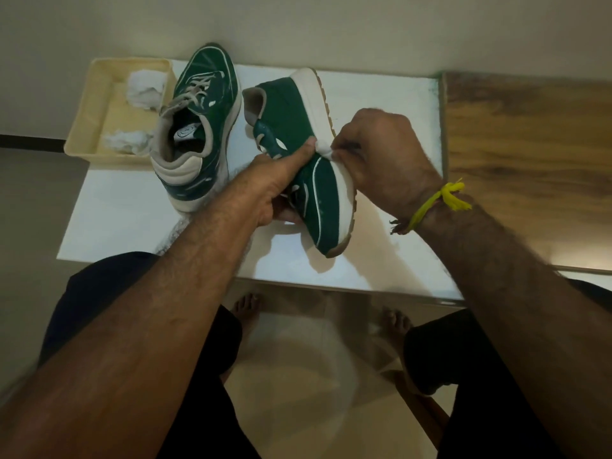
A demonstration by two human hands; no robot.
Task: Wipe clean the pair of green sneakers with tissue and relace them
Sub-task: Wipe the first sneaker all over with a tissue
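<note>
A green sneaker (291, 114) with a white sole lies tilted on its side above the white mat, toe towards me. My left hand (281, 180) grips its upper from the lace side, thumb pressed along the green side. My right hand (381, 157) pinches a small white tissue (324, 153) against the shoe's side where the green meets the white sole. The second green sneaker (202, 127) stands upright to the left with its beige laces in place, apart from both hands.
A cream tray (86, 127) at the back left holds crumpled tissues (145, 87). The white mat (132, 210) covers the table; bare wood tabletop (530, 144) shows on the right. My knees and bare feet are below the table's near edge.
</note>
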